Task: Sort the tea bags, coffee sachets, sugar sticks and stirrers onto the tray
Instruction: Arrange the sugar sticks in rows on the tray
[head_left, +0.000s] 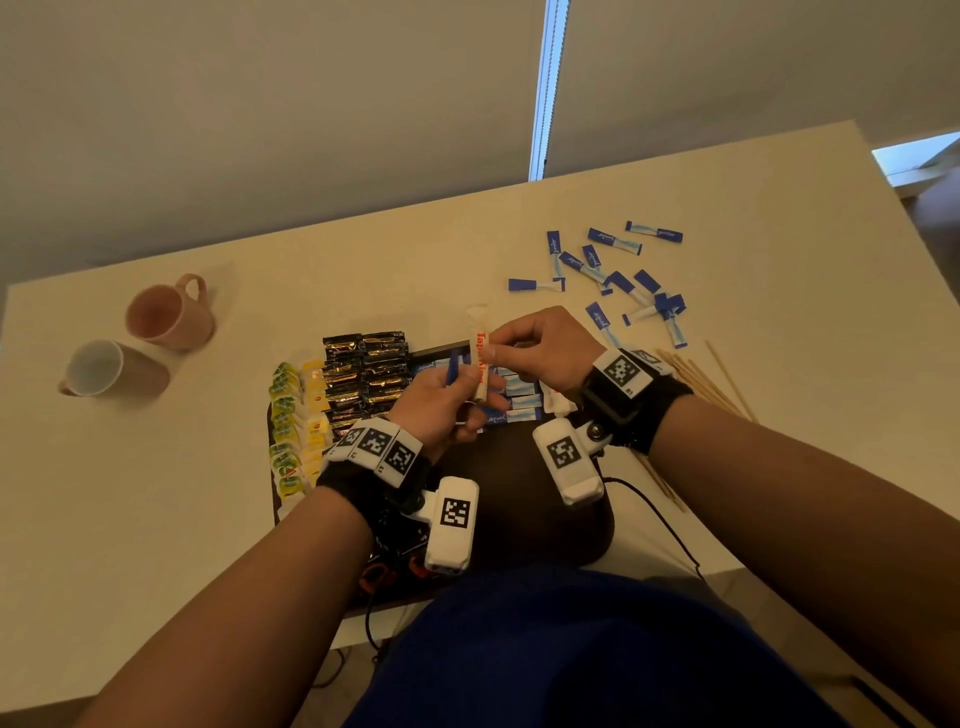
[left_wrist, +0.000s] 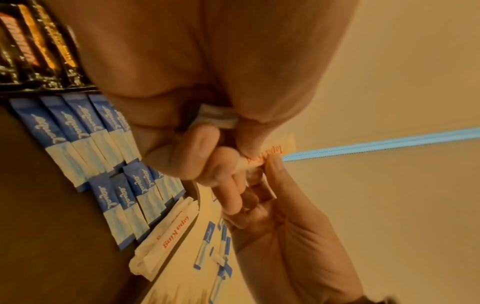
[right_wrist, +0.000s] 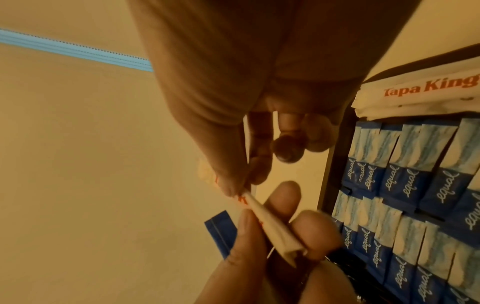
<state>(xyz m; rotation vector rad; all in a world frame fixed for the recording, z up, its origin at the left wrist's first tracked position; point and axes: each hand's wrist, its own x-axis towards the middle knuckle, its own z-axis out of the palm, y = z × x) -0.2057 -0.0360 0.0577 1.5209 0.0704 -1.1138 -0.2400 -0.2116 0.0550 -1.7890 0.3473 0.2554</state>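
Above the dark tray (head_left: 519, 467), both hands hold one white paper sachet with orange lettering (head_left: 479, 358) upright. My left hand (head_left: 457, 400) grips its lower end and also holds a blue sugar stick (head_left: 453, 367). My right hand (head_left: 514, 345) pinches its upper half between thumb and forefinger (right_wrist: 233, 181). The sachet (right_wrist: 270, 224) shows folded lengthwise in the right wrist view. On the tray lie rows of green and yellow tea bags (head_left: 296, 415), black coffee sachets (head_left: 363, 374), blue sugar sticks (left_wrist: 85, 139) and more white sachets (left_wrist: 168, 236).
Loose blue sugar sticks (head_left: 618, 275) are scattered on the table at the back right. Wooden stirrers (head_left: 711, 379) lie right of my right wrist. Two pink mugs (head_left: 171, 312) (head_left: 109, 369) stand at the far left. A black cable (head_left: 665, 525) trails off the table's near edge.
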